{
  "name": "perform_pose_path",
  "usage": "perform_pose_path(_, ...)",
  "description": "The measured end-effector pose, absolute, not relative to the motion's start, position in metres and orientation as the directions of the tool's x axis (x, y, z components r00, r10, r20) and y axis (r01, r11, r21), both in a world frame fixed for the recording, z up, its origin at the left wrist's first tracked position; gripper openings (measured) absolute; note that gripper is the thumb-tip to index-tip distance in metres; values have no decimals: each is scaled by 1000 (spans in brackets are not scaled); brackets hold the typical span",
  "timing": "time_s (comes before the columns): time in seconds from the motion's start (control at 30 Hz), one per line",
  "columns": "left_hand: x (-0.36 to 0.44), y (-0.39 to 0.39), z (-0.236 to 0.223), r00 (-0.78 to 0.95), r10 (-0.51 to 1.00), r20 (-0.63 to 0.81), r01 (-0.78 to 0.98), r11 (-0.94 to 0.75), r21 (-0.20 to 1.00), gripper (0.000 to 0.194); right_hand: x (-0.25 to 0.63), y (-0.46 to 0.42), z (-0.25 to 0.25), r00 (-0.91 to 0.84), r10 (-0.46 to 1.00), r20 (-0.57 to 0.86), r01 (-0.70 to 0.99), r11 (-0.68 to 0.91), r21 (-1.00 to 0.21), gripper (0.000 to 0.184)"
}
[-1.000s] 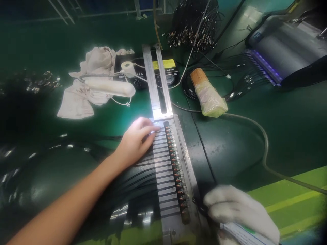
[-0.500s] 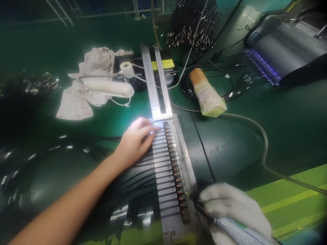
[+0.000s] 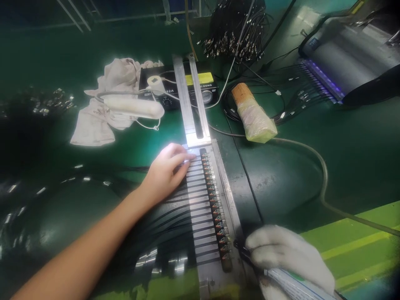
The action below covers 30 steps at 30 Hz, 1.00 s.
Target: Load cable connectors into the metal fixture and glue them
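A long metal fixture [image 3: 201, 223] runs away from me, with black cables laid in its side slots. Along its dark channel sits a row of small metal cable ends [image 3: 218, 212] with orange-red wires. My bare left hand [image 3: 168, 168] rests at the fixture's far end, thumb and index finger closed around a thin black cable at the top slots; the fingertips partly cover it. My right hand [image 3: 290, 254], in a white glove, grips a white printed tube [image 3: 287, 283] with a black front end, close beside the fixture's near right edge.
A white lamp [image 3: 134, 106] lies on pale cloth [image 3: 121, 75] before a black control box [image 3: 170, 100]. A cork-topped, plastic-wrapped block [image 3: 254, 116] stands right of the metal rails. Cable bundles [image 3: 234, 37] hang behind; a machine with a purple light [image 3: 325, 81] is at far right.
My right hand with the tube moved slightly left toward the fixture, then back a touch. My left hand has kept its place.
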<state>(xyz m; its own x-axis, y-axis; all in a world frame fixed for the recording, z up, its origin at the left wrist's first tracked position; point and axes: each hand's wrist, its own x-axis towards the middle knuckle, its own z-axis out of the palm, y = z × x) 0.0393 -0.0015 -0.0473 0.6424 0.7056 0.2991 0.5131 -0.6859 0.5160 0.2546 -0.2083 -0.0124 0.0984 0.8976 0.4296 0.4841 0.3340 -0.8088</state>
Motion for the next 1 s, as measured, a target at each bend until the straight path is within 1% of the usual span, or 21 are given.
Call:
perform_pose_path(0.07, 39, -1, -48, 641, 705, 302, 510, -686, 518, 23, 258, -207, -13, 52, 895, 443, 487, 365, -794, 8)
perform_pose_path(0.2, 40, -1, -47, 640, 702, 311, 507, -690, 516, 23, 271, -202, -16, -137, 863, 486, 459, 490, -741, 6)
perform_pose_path(0.23, 40, -2, -47, 640, 702, 312, 506, -691, 516, 23, 273, -201, -16, -143, 860, 490, 458, 496, -738, 7)
perform_pose_path(0.37, 39, -2, -46, 640, 702, 313, 505, -691, 517, 23, 275, -201, -16, -112, 867, 486, 459, 478, -749, 9)
perform_pose_path(0.53, 39, -1, -47, 642, 700, 312, 504, -693, 516, 23, 273, -198, -17, -133, 861, 490, 463, 491, -738, 6)
perform_pose_path(0.73, 38, -2, -48, 644, 698, 313, 502, -695, 515, 22, 274, -197, -16, -145, 857, 494, 469, 499, -729, 8)
perform_pose_path(0.9, 38, -2, -49, 650, 689, 321, 497, -704, 507, 23, 271, -202, -16, -155, 859, 488, 474, 498, -726, 4)
perform_pose_path(0.93, 39, -1, -49, 650, 689, 323, 495, -705, 507, 23, 268, -204, -16, -127, 865, 485, 476, 482, -735, 7)
perform_pose_path(1.0, 39, -1, -49, 648, 689, 324, 495, -704, 509, 23, 260, -206, -16, 7, 886, 463, 488, 401, -775, 12)
